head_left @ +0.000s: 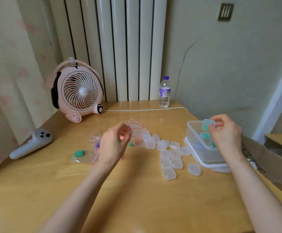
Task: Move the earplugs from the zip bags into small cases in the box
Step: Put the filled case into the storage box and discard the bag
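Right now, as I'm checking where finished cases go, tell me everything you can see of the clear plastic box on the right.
The box is a clear, frosted-looking plastic tub, rectangular with rounded corners, open on top. It stands upright at the right edge of the table, on what looks like its own lid. Inside lie a few small cases with teal and blue contents. The right hand holds another teal-filled case above it.
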The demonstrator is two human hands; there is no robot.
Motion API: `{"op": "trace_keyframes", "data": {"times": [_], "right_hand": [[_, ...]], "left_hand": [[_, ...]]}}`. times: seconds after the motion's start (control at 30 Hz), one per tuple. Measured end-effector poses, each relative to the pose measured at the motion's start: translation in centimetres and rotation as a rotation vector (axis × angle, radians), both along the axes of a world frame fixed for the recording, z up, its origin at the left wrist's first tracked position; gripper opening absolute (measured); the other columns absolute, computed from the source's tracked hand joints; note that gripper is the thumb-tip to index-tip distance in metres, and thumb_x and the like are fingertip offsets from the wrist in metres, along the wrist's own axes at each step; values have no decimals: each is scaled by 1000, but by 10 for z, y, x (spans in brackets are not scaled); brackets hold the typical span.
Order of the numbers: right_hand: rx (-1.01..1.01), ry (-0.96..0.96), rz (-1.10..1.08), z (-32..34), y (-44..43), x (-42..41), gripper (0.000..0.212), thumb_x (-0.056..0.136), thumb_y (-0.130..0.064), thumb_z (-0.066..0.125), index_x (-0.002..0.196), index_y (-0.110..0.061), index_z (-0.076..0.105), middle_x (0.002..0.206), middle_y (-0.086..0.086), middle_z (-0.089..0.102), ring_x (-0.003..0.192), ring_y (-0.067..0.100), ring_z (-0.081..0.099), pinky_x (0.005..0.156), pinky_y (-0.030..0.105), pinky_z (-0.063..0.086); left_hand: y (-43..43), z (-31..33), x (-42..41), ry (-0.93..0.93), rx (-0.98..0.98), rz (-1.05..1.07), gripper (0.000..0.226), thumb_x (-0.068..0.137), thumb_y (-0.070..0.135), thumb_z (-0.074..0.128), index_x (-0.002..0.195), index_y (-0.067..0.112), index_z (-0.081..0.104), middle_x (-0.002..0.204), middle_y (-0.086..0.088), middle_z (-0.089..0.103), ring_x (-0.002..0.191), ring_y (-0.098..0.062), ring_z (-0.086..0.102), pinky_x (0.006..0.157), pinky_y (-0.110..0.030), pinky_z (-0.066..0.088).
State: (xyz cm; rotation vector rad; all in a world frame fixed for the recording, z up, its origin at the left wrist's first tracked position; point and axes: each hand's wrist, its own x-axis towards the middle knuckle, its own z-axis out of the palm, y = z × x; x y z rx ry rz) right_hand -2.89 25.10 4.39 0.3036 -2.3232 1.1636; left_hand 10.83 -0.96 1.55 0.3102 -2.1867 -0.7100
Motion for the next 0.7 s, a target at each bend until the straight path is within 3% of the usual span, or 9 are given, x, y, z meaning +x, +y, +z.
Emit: {"op": "trace_keyframes", "data": {"times": [0.07,0.13,0.23,0.3,0.4,0.47,0.6,0.7], "right_hand": [[122,-41,15,0,13,-8,28,79,-11,70,106,-8,65,101,19,65,98,34,60,90,37,42],[77,-58,137,5,19,-3,24,80,-14,71,103,-15,67,99,11,66,92,28,61,89,36,45],[-162,-218,553,21,22,33,13,81,-22,67,94,-22,67,86,0,70,74,7,61,69,15,47],[-135,-309,709,25,28,52,27,72,-31,67,94,-15,69,80,2,71,67,1,61,61,10,43],[-54,-277,651,20,43,62,10,72,-18,76,78,-15,70,72,10,70,66,13,59,60,21,44],[-90,-264,565,16,63,65,9,75,-6,74,73,-12,67,64,8,67,58,7,55,55,17,40],[-151,-350,411,10,121,83,2,81,-5,68,81,-7,69,58,-3,61,44,-2,46,41,10,34],[-177,-461,364,-4,169,99,7,84,-7,65,86,-9,71,57,-1,61,47,6,49,46,16,41]], "left_hand": [[23,8,-4,9,162,-125,8,83,15,67,77,21,64,67,13,67,67,-4,63,68,-23,51],[45,11,-7,-24,273,-271,12,84,15,67,75,22,64,65,13,68,65,-1,63,70,-23,52],[75,13,-13,-81,382,-462,17,84,14,67,72,25,64,64,9,68,66,-4,64,76,-28,53],[96,14,-17,-106,402,-548,18,84,13,67,71,25,64,64,8,66,65,-4,62,74,-27,52],[128,17,-22,-119,426,-690,16,86,10,65,75,23,63,59,12,64,62,0,59,68,-17,47],[145,15,-23,-154,437,-760,11,87,11,64,86,22,62,67,9,67,68,-3,62,69,-16,47],[160,-1,-25,-205,301,-719,8,87,16,64,90,24,62,84,-1,71,76,-6,61,69,-17,47],[175,-9,-22,-254,270,-761,11,88,11,61,85,21,63,82,2,72,76,-8,64,72,-23,51]]}}
